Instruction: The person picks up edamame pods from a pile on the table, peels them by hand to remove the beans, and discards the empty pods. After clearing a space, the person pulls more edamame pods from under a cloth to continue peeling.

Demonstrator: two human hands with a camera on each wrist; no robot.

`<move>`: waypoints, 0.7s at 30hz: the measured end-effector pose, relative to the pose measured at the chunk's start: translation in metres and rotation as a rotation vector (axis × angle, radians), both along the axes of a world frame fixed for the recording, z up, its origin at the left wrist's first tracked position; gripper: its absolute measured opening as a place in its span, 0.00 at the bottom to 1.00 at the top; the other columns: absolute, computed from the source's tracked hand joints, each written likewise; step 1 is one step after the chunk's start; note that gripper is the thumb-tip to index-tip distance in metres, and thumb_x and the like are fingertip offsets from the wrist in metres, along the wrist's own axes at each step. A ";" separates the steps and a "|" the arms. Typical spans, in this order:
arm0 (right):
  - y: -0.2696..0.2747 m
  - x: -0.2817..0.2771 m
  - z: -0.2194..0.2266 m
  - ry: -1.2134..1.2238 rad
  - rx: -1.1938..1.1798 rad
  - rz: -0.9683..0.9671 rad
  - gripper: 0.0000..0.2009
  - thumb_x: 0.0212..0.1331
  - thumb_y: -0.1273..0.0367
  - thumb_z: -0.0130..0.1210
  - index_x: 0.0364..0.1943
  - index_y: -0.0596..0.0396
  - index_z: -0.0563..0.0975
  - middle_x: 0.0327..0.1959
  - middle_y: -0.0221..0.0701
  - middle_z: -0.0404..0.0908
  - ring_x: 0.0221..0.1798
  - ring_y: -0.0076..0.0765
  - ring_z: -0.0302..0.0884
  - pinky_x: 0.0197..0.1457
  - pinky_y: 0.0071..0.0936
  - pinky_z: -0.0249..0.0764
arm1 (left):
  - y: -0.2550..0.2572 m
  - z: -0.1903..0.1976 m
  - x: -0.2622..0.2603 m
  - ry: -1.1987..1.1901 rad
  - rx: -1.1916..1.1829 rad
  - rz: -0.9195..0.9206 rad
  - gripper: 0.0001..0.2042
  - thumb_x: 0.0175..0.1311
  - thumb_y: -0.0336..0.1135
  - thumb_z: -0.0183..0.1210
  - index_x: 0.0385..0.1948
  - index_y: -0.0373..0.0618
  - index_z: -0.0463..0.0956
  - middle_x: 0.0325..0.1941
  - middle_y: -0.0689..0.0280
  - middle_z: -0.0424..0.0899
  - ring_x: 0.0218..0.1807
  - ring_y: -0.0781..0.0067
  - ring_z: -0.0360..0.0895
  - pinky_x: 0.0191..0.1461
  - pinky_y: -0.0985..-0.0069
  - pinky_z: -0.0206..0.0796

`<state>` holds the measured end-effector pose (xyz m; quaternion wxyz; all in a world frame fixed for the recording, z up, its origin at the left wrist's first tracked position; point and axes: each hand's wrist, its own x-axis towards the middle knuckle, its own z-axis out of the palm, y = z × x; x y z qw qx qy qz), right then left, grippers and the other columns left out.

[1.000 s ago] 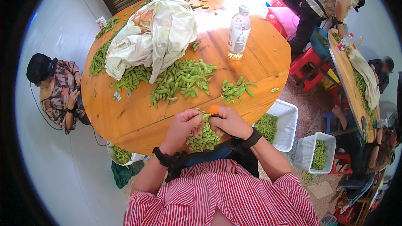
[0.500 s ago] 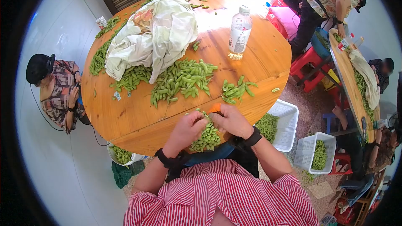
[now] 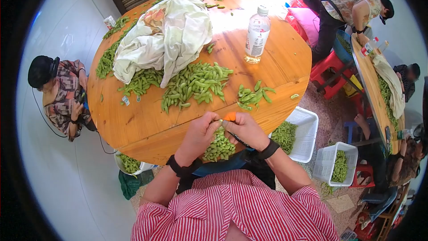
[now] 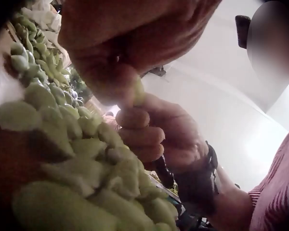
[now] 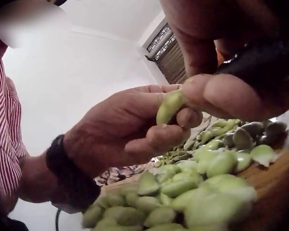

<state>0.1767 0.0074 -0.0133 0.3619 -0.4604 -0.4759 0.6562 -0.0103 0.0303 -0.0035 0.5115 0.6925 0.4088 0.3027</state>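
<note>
In the head view my left hand (image 3: pixel 198 136) and right hand (image 3: pixel 247 131) meet over the table's near edge. The left thumb and fingers pinch a green soybean pod (image 5: pixel 171 107), seen in the right wrist view, its far end at the right fingertips. My right hand curls round a black-handled tool (image 5: pixel 260 57), mostly hidden by the fingers; I cannot tell its kind. Orange wrapping (image 3: pixel 229 116) covers part of the right index finger. Under both hands lies a heap of pods (image 3: pixel 219 147), close up in the left wrist view.
Ahead on the round wooden table (image 3: pixel 147 129) are a larger pod pile (image 3: pixel 196 85), a small pile (image 3: pixel 254 96), a crumpled white cloth (image 3: pixel 165 31) and a bottle (image 3: pixel 256 38). White baskets (image 3: pixel 307 129) with pods stand at right. People sit around this table and another.
My left hand has shifted slightly right and come closer to the right hand. The black tool now shows below the right hand. The pod piles ahead stay as they were.
</note>
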 end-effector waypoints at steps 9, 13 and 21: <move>0.000 -0.004 -0.010 -0.374 0.271 -0.147 0.11 0.66 0.66 0.55 0.30 0.60 0.76 0.19 0.23 0.73 0.20 0.17 0.71 0.24 0.20 0.69 | -0.004 -0.005 -0.004 -0.159 -0.324 0.076 0.08 0.68 0.28 0.52 0.45 0.40 0.70 0.32 0.70 0.76 0.27 0.84 0.75 0.25 0.85 0.69; -0.004 -0.007 0.002 -0.570 0.443 -0.165 0.11 0.63 0.67 0.57 0.29 0.63 0.75 0.16 0.35 0.72 0.18 0.28 0.70 0.24 0.30 0.67 | -0.005 -0.004 -0.002 -0.077 -0.253 0.076 0.09 0.65 0.25 0.50 0.45 0.38 0.71 0.33 0.67 0.77 0.27 0.83 0.76 0.26 0.83 0.71; -0.004 -0.010 0.009 -0.684 0.570 -0.177 0.12 0.59 0.66 0.58 0.27 0.63 0.76 0.22 0.51 0.75 0.28 0.59 0.76 0.29 0.43 0.70 | -0.003 -0.022 -0.002 0.089 0.093 0.067 0.13 0.56 0.21 0.48 0.44 0.35 0.73 0.32 0.63 0.78 0.26 0.81 0.75 0.27 0.78 0.69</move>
